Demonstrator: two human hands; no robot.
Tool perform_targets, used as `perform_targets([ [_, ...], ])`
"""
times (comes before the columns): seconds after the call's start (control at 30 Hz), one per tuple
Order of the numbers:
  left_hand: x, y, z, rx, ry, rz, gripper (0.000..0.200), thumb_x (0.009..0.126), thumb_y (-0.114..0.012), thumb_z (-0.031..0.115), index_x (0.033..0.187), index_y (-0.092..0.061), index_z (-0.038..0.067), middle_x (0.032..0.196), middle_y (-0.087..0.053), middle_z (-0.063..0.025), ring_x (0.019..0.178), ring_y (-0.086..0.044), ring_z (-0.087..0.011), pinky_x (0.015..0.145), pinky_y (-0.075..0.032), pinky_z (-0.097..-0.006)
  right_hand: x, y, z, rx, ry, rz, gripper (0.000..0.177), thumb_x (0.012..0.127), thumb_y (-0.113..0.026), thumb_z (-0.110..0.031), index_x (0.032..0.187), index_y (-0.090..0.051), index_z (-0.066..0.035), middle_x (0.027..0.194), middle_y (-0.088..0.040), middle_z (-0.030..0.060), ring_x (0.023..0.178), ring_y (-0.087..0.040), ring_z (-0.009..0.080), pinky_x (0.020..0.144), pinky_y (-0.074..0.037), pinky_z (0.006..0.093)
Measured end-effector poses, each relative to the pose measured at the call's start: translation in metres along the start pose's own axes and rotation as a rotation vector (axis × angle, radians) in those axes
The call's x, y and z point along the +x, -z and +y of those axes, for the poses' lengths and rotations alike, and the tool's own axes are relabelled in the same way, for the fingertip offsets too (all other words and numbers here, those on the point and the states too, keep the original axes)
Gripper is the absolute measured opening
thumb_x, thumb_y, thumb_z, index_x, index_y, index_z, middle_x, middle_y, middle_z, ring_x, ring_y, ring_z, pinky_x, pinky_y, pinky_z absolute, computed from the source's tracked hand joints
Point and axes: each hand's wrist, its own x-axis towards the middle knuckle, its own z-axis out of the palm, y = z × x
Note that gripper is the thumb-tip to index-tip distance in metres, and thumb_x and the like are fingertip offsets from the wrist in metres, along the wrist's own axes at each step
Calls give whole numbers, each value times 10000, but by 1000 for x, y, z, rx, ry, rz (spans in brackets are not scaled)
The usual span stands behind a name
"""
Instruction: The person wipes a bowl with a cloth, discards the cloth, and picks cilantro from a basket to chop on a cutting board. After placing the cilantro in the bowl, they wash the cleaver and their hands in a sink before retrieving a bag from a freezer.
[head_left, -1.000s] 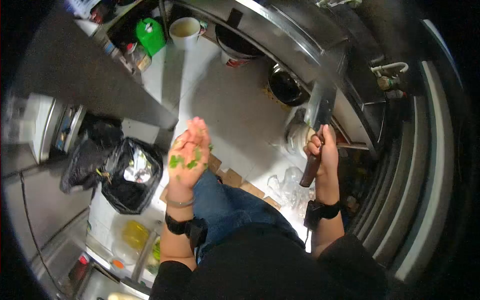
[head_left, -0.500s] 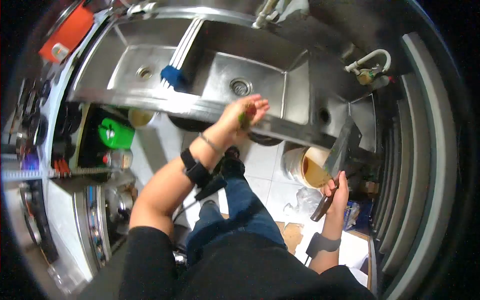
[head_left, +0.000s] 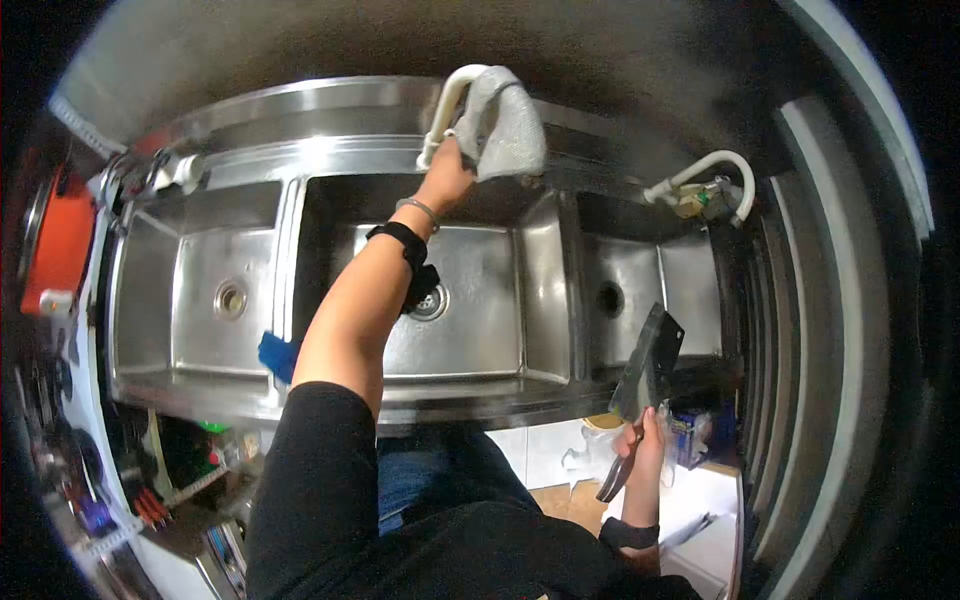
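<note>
My left hand point(head_left: 448, 182) is stretched over the middle sink basin point(head_left: 470, 300). Its fingers close around the base of the white faucet point(head_left: 443, 115), where a handle seems to be; the hand itself partly hides the grip. A whitish mesh cloth point(head_left: 515, 130) hangs over the faucet's spout, just right of my fingers. Low on the right, my right hand point(head_left: 648, 448) holds a cleaver point(head_left: 650, 362) by its brown handle. The wide dark blade points up, in front of the right basin's point(head_left: 690, 290) near edge. Small green bits seem to cling to the blade.
A left basin point(head_left: 225, 290) adjoins the middle one, with a blue cloth point(head_left: 278, 355) on the divider's front end. A second white faucet point(head_left: 715, 170) stands behind the right basin. Grey slats point(head_left: 800, 330) rise at the right. An orange container point(head_left: 62, 245) is at far left.
My left hand has moved from the sink's front edge up to the middle faucet. My view has tilted up. The cleaver stays in my right hand, now closer to the right basin's front edge.
</note>
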Motion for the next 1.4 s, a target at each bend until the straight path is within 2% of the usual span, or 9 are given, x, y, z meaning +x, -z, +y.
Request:
perform_targets([
  [0.27, 50, -37, -40, -16, -216, -92, 473, 845, -538, 104, 1291, -409, 12, 1229, -516, -203, 1167, -487, -318, 994, -378, -392, -20, -28, 2, 32, -52, 170, 247, 933, -489, -344, 779, -448, -155, 530, -385, -7, 394, -354, 112, 377, -303, 260],
  [0.37, 26, 7, 49, -940, 631, -375, 399, 896, -460, 23, 1291, -411, -5, 1261, -507, -161, 1164, -498, -248, 946, -465, -358, -16, -34, 8, 81, -87, 217, 285, 953, -464, -342, 772, -436, -124, 527, -389, 21, 380, -364, 135, 371, -327, 269],
  [0.43, -5, -23, -28, -168, -298, -388, 318, 909, -457, 99, 1201, -530, -3, 1141, -604, -135, 1022, -597, -247, 895, -467, -313, -18, -44, 3, 95, -124, 231, 268, 950, -477, -323, 777, -446, -120, 540, -387, 20, 396, -383, 131, 362, -328, 266],
  [0.47, -21, -25, 2, 201, 65, -566, 346, 907, -468, 156, 1209, -527, -3, 1062, -644, -110, 949, -625, -234, 880, -460, -309, -16, -42, 7, 143, -128, 213, 256, 948, -483, -312, 784, -449, -118, 544, -386, 17, 408, -396, 129, 362, -329, 265],
  [0.63, -99, -106, -50, -1636, 1441, 29, 183, 901, -473, 211, 976, -585, 88, 882, -625, -42, 867, -612, -213, 782, -477, -346, -16, -46, 26, 236, -136, 201, 241, 945, -494, -293, 786, -441, -120, 560, -381, 4, 436, -423, 115, 364, -332, 261],
  [0.83, -73, -160, -34, -1788, 1502, 180, 177, 897, -438, 245, 921, -547, 108, 839, -603, -88, 827, -585, -234, 774, -464, -428, -25, -45, 28, 237, -112, 290, 224, 942, -493, -329, 809, -490, -148, 533, -395, 7, 392, -354, 121, 374, -296, 248],
  [1.1, -75, -114, 36, -1364, 1600, -163, 363, 913, -357, 401, 1142, -433, 130, 1444, -235, -143, 1340, -202, -376, 1059, -134, -562, -36, -33, 33, 271, -142, 307, 239, 937, -500, -346, 807, -484, -147, 538, -404, 5, 398, -353, 117, 396, -307, 246],
  [1.3, -81, -74, 56, -1430, 1517, -364, 338, 969, -304, 299, 1168, -395, 42, 1359, -338, -195, 1219, -384, -360, 1025, -309, -497, -31, -31, 35, 212, -163, 253, 246, 946, -488, -300, 790, -458, -112, 543, -415, 24, 407, -393, 129, 389, -332, 256],
  [1.4, -82, -78, 65, -1403, 1410, -267, 55, 913, -464, 106, 915, -513, 81, 885, -609, -86, 788, -597, -223, 735, -512, -377, -30, -36, 33, 206, -191, 259, 246, 945, -490, -281, 783, -449, -101, 546, -421, 31, 407, -402, 140, 384, -339, 262],
])
